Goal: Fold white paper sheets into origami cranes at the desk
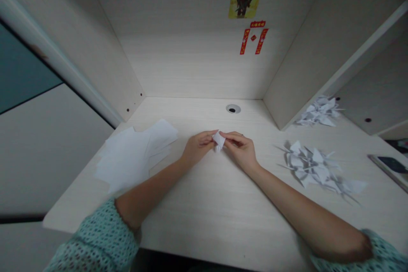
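Note:
Between my two hands, above the middle of the desk, is a small folded white paper [219, 140] with a diamond-shaped face. My left hand [199, 148] pinches its left side, with the fingers closed. From the right, my right hand [239, 148] grips the opposite edge between thumb and fingers. Part of the paper's lower folds shows beneath the diamond; the rest is hidden by my fingertips. Loose sheets of white paper [127, 157] lie spread to the left of my left hand. Right of my right hand is a pile of folded paper cranes [314, 163].
A second pile of folded paper [321, 111] sits beyond the upright divider panel [306, 51]. A phone-like flat device [390, 168] lies at the far right. The desk [204, 216] has a round cable hole [233, 109] near the back wall, which bears red stickers [254, 38].

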`<state>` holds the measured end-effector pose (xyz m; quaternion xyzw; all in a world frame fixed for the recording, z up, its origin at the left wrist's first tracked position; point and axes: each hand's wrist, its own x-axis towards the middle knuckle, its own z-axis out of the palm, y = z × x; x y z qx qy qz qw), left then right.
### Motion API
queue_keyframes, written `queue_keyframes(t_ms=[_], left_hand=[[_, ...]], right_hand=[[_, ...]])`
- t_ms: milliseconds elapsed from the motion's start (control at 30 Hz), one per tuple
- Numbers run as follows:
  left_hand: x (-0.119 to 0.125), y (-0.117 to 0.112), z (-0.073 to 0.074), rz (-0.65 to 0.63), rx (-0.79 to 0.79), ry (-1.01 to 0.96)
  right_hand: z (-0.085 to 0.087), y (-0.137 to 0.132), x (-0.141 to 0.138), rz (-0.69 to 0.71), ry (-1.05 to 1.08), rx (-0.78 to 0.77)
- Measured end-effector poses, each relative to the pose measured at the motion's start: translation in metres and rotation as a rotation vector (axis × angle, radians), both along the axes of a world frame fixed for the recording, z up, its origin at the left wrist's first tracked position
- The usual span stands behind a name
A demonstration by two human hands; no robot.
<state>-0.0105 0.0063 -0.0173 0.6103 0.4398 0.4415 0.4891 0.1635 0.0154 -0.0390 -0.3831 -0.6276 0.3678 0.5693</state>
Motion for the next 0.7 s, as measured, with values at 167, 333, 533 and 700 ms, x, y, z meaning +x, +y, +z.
queue_keyframes(t_ms=[167,333,533,700], left_hand=[[0.0006,0.0016,-0.0025,-0.007,-0.053,-0.125],[-0.0005,0.0047,-0.0074,-0.032,-0.133,-0.189],[0.0017,0.0030,-0.0028,-0.008,-0.165,-0.203],[0.0026,0.0008,0.0000,0.007,-0.171,-0.197]], right_hand=[[-0.0002,0.0025,0.0005,0.033,0.001,0.007],[0.0019,0.0038,0.0014,0.179,-0.025,0.065],[0.0036,0.0021,0.0009,0.215,-0.051,0.003],[0.0020,0.0020,0.0008,0.246,-0.053,-0.022]])
